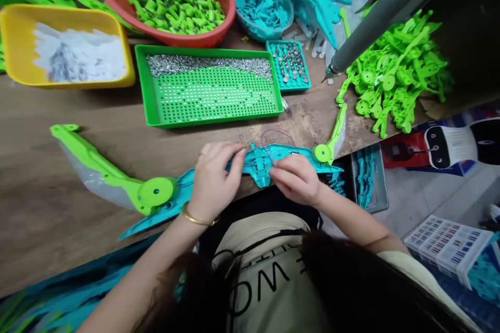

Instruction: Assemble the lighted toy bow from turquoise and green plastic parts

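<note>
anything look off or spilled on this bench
Nothing spilled. The screws are heaped along the far edge of the green tray, and thin wires loop loose from the teal part between both hands.

Bright, even overhead light; colours saturated, soft shadows, wide-angle bending at edges, hair blurred at the bottom

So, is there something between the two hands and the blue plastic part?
Nothing visible. The left hand and the right hand both rest directly on the blue plastic part at the table edge; thin wires loop just behind it.
</note>
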